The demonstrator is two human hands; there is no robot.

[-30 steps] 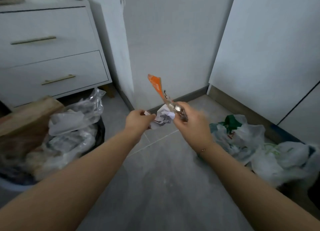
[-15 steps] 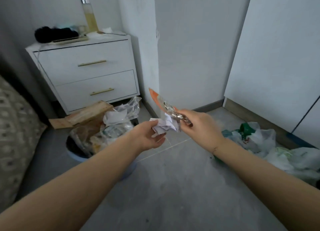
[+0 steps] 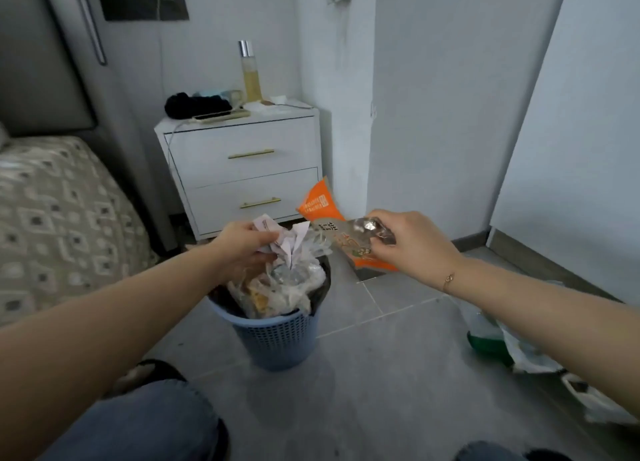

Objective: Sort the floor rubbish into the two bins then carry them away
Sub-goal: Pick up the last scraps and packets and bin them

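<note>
The crumpled paper (image 3: 285,244) sits at frame centre, directly above the heaped blue bin (image 3: 277,336). Your left hand (image 3: 242,244) is closed around it; lower it onto the pile before you let go (the heap already stands above the rim, so a drop may roll off). Your right hand (image 3: 412,244) pinches the orange wrapper (image 3: 322,208), right of centre; keep it clear of this bin.

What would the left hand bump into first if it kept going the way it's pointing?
Probably the rubbish heaped in the blue bin. The left hand, holding crumpled paper, seems right above it; depth is uncertain.
</note>
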